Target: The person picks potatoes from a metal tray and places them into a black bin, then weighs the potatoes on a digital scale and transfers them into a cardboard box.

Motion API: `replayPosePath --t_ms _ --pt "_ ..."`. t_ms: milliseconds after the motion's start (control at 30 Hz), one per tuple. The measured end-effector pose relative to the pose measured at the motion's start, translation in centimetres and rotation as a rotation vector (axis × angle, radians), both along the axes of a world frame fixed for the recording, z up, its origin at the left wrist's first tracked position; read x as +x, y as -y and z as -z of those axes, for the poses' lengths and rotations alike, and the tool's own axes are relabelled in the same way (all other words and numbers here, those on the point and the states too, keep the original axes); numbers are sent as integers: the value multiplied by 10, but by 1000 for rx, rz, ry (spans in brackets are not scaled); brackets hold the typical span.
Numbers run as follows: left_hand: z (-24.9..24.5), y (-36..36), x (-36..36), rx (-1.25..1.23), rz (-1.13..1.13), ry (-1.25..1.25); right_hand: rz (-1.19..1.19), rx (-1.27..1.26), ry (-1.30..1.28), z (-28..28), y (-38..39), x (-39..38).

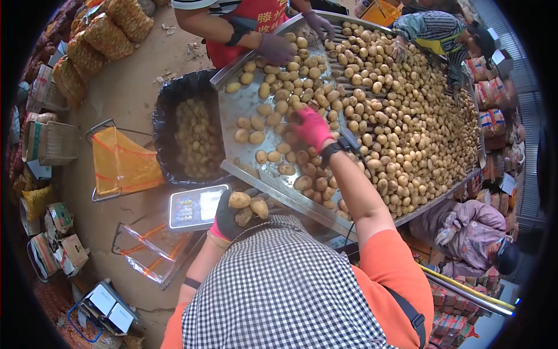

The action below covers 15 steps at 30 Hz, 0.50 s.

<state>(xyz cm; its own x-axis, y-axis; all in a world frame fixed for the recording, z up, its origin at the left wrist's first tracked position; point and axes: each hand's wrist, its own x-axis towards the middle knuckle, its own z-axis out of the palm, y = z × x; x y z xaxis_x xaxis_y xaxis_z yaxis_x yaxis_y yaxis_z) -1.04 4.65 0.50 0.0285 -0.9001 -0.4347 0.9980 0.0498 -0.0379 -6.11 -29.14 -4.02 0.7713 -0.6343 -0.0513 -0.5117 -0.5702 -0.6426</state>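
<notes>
My left hand (228,216), in a dark glove with a pink cuff, is closed around several potatoes (258,206) in front of my checked apron. My right hand (314,129), in a pink glove, reaches over the metal sorting table (239,152) with its fingers apart among loose potatoes (281,107). A dark band circles that wrist. Beyond it, a thick layer of potatoes (407,116) covers the slatted part of the table. Left of the table, a crate lined with black plastic (165,125) holds more potatoes.
A digital scale (197,206) stands beside my left hand. An orange bag on a frame (123,160) and a clear bag on a frame (154,250) stand at left. Across the table, a person in a red apron (247,20) handles potatoes; two other people work at right. Filled sacks (110,35) line the back left.
</notes>
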Motion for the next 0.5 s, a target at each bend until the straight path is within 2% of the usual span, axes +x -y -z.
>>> replayPosePath --t_ms 67,133,200,233,267,300,333,367,400,433,467,500 --pt "-2 5 -2 -51 2 44 -191 -310 -469 14 -16 14" --pt "-15 12 -2 -94 -12 93 -179 -345 -496 20 -18 31" --pt "-37 15 -3 127 -40 70 -277 -350 -670 1 -21 39" --pt "-12 6 -3 -7 -14 159 -256 -353 -588 -2 -19 40" --pt "-12 5 -1 -68 7 203 -310 -345 -580 18 -2 34" --pt "-19 5 -2 -6 6 360 -210 -371 -565 37 8 39" --pt "-25 1 -1 70 -3 515 -252 -321 -528 25 12 32" --pt "19 -13 -1 -239 -31 437 -228 -184 -499 7 15 25" --pt "14 -15 -4 -83 -51 272 -149 95 -411 -1 16 17" --pt "10 -20 -1 -119 -103 260 -48 566 -137 12 23 9" --pt "8 -26 2 -158 -149 248 -56 871 -38 -8 15 10" --pt "14 -30 1 -167 -188 236 -145 1046 47 -28 -12 17"
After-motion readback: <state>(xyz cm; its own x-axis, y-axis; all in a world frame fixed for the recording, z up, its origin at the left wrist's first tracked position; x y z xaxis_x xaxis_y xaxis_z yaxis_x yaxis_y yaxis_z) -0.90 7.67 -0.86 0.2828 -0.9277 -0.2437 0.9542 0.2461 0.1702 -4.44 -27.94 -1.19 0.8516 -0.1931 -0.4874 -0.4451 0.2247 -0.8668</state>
